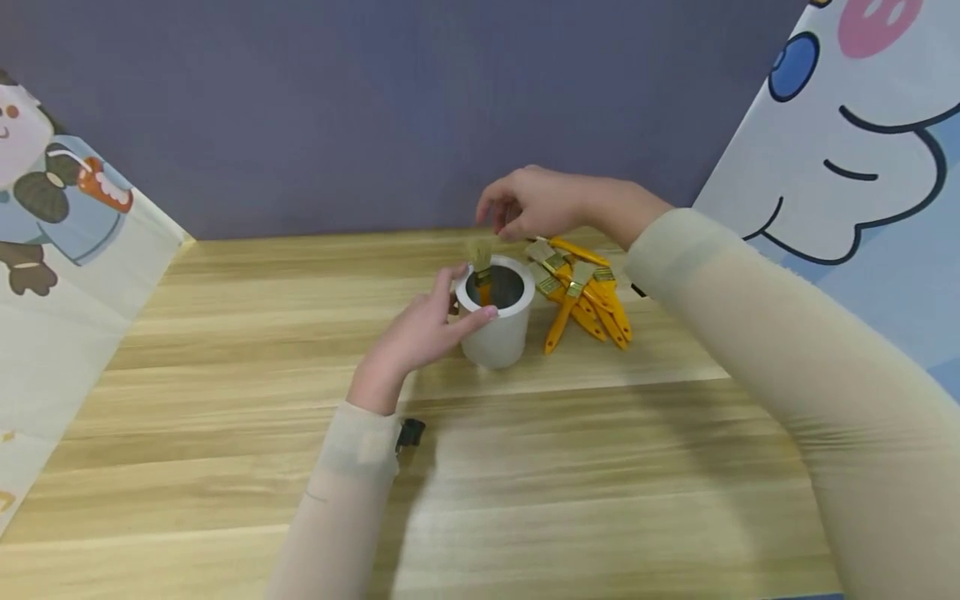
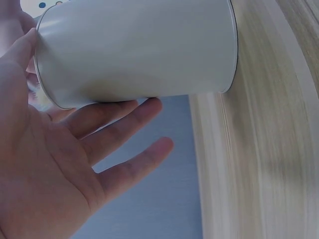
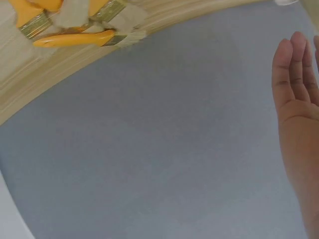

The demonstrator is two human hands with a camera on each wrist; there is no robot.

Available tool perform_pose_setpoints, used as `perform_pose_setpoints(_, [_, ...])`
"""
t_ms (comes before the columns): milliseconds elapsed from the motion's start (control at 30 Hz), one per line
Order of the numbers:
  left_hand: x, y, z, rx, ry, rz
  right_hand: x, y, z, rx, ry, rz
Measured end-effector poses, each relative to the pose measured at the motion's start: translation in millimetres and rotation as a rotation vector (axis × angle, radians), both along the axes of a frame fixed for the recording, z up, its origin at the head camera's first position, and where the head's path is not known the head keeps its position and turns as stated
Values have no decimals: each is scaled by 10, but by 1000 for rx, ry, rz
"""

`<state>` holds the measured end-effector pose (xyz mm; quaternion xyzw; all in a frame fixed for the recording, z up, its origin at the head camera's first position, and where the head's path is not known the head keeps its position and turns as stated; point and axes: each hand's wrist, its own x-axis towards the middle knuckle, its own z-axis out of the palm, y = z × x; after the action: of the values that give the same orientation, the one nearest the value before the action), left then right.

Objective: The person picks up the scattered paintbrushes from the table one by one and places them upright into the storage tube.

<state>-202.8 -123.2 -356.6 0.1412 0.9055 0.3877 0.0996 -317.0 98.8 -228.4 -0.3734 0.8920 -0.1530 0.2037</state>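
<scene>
My left hand [image 1: 423, 333] grips a white cylindrical pot [image 1: 495, 340] at its rim, thumb on the near side and index finger on the far side. In the left wrist view, the other fingers [image 2: 119, 124] lie along or beside the pot's wall [image 2: 144, 50]. One paintbrush [image 1: 480, 254] stands in the pot, bristles up, its orange handle down inside. Just above those bristles my right hand [image 1: 536, 204] hovers, fingers loosely bent. The right wrist view shows its fingers [image 3: 296, 74] relaxed, holding nothing.
Right of the pot lies a pile of orange-handled paintbrushes [image 1: 581, 292], overlapping one another on the wood-grain table [image 1: 247, 375]. A dark grey-blue panel [image 1: 337, 117] rises behind the table. Cartoon-printed panels stand at the left [image 1: 67, 275] and the right [image 1: 817, 192].
</scene>
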Motion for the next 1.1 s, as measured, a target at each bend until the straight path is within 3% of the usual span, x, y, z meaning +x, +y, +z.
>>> perform_pose_setpoints(333, [3, -17, 2, -28, -26, 9, -213, 428, -169, -26, -17, -160])
perform_pose_setpoints(600, [-7, -23, 51, -38, -11, 1, -257, 854, -605, -12, -59, -231])
perform_pose_setpoints(867, [-27, -35, 71, -51, -2, 2, -243, 1065, -1129, 83, -12, -89])
perform_pose_setpoints(1100, [-11, -34, 41, -50, -19, -2, -158, 1078, -1318, 107, 68, -68])
